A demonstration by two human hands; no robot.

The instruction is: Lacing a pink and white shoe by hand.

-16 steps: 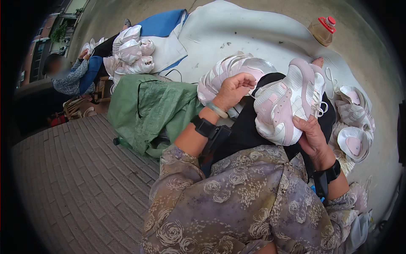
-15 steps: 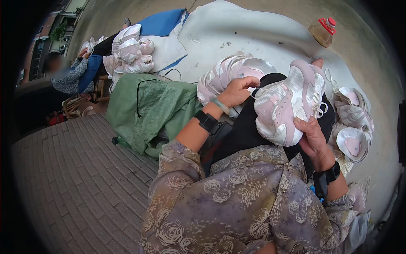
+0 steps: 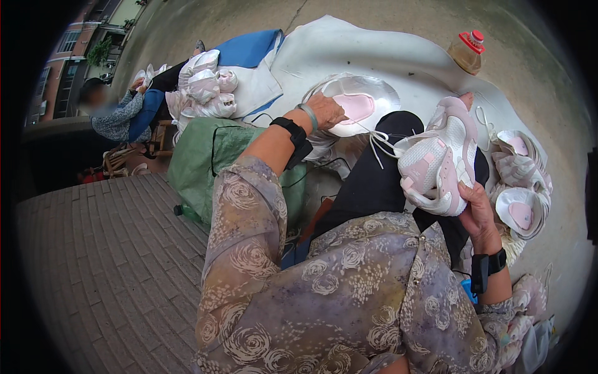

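Note:
My right hand (image 3: 478, 210) grips a white and pink sneaker (image 3: 427, 165) by its lower side, thumb on the outside. The shoe is tilted above my knees with its chunky sole turned to the right. From its left side a white shoelace (image 3: 381, 138) runs toward my left hand (image 3: 325, 112), whose fingers are pinched around it. Just behind that hand lies a stack of white and pink shoe uppers (image 3: 356, 107) with a pink lining on top. Part of this stack is hidden by my hand and wrist.
A green woven sack (image 3: 205, 153) stands left of my legs on the brick paving. Ahead lies a white sheet (image 3: 349, 50), with a red-capped bottle (image 3: 467, 53) at its far edge. More shoe uppers (image 3: 520, 209) are stacked at right. Another person (image 3: 124, 109) sits far left beside piled shoe parts (image 3: 205, 87).
My left hand has moved left, away from the sneaker, with the lace drawn out toward it. The sneaker in my right hand has shifted slightly right and turned a little.

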